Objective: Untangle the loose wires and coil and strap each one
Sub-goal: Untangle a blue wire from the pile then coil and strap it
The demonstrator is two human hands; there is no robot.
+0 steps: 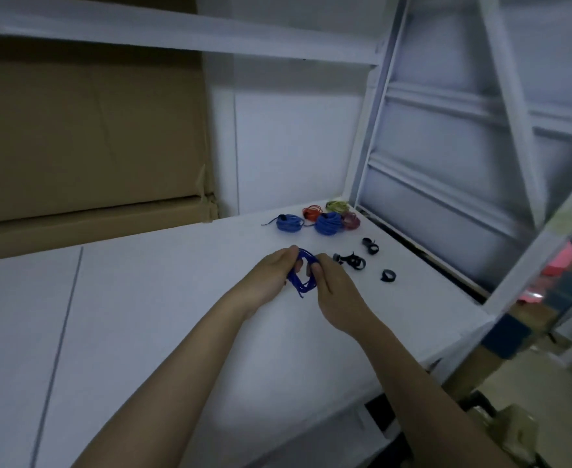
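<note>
I see both hands out over the white desk [149,298], meeting around a dark blue wire [300,275] that is gathered into a loose coil of several loops. My left hand [271,276] has its fingers curled around the left side of the coil, its grip closed on the strands. My right hand [333,282] holds the right side, fingers bent inward over the loops, its grip also closed on the wire. A short tail of the wire hangs out below the coil toward the desk; the frame is dim here, so I cannot tell whether the coil itself touches the surface or is held just above it.

Farther back on the desk, near its far right corner, sits a cluster of finished bundles: a light blue coil [289,223] on the left with a loose end trailing out to its left, a larger blue coil [328,223] beside it, a red coil [312,212] behind those, a yellow-green coil [336,206] at the back, and a purple coil [351,220] on the right, touching the larger blue one.

Between that cluster and my hands lie black straps: one strap [369,245] nearest the bundles, a group of straps [351,261] just beside my right hand, and a single curled strap [387,275] off to the right.

Cardboard boxes [85,136] stand behind the desk on the left.
</note>
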